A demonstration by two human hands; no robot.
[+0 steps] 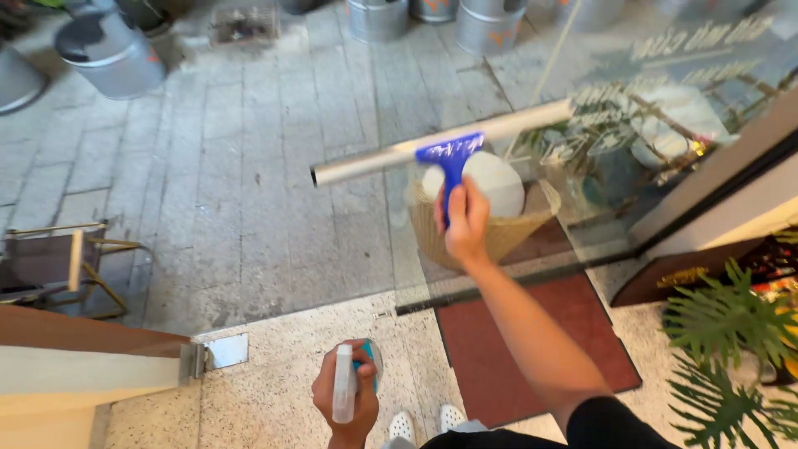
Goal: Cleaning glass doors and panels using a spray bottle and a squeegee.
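My right hand (464, 223) grips the blue handle of a window squeegee (440, 144), whose long pale blade lies slanted against a glass pane (682, 125). Low in the view, my left hand (347, 397) holds a white and teal spray bottle (345, 382) pointing down, above my white shoes (426, 424). Behind the glass, just past the right hand, stands a woven basket (507, 233) with a white round thing in it.
A dark red doormat (515, 349) lies on speckled flooring. Green plant fronds (731, 349) fill the lower right. Grey paving outside holds several metal buckets (108, 54) and a folding chair (58, 266). A wooden door edge with a metal floor plate (220, 353) sits at left.
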